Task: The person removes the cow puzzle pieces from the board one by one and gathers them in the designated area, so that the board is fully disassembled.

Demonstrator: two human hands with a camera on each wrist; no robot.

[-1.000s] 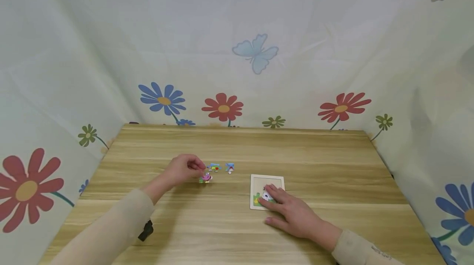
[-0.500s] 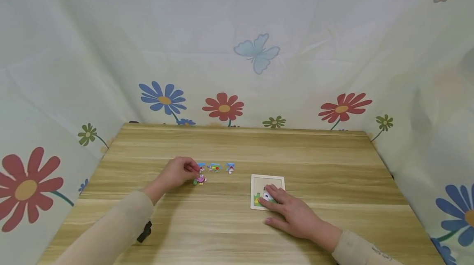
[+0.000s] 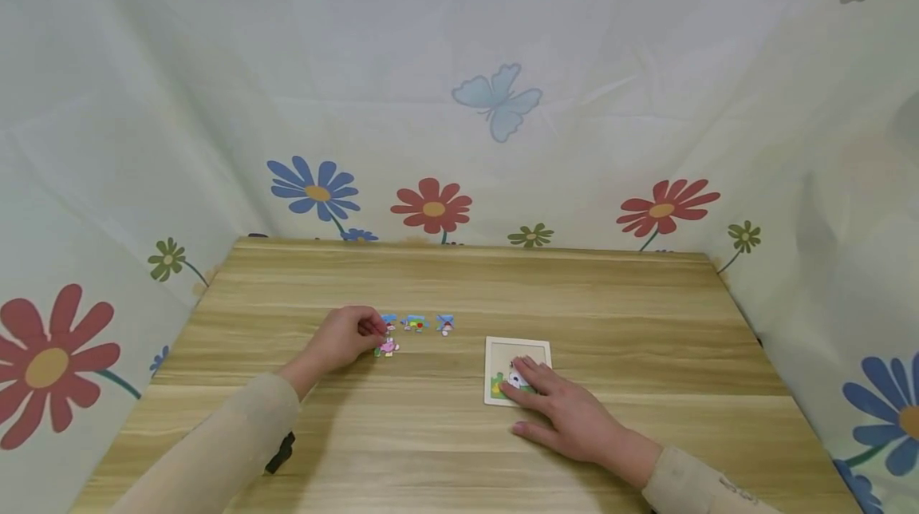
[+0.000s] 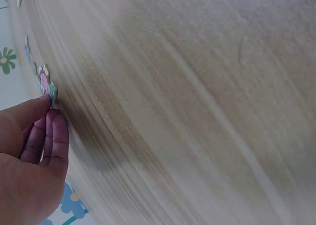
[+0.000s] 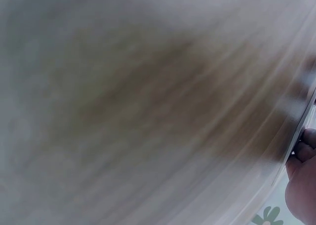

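My left hand [image 3: 348, 336] pinches the left edge of a pink and green jigsaw piece [image 3: 388, 347] between thumb and fingertips, low over the wooden table. In the left wrist view, the thumb and fingers meet at the green end of that piece [image 4: 45, 81]. Just behind it lies a blue jigsaw piece [image 3: 390, 322], partly covered by the fingers. My right hand [image 3: 570, 412] rests with spread fingers on a white-rimmed puzzle tray [image 3: 489, 362]. Green, yellow and white picture parts show at the tray's lower side, and the hand hides the rest. The right wrist view catches only this hand's edge [image 5: 302, 185].
Two more jigsaw pieces, one blue-green [image 3: 414, 324] and one blue with a mushroom-like picture [image 3: 445, 324], lie in a row to the right of the left hand. A flower-printed cloth [image 3: 574, 139] surrounds the table [image 3: 610, 298] at the back and sides.
My left hand has shifted slightly left, taking the pink and green jigsaw piece along. The blue piece behind it has come into sight. The right hand stays on the tray.
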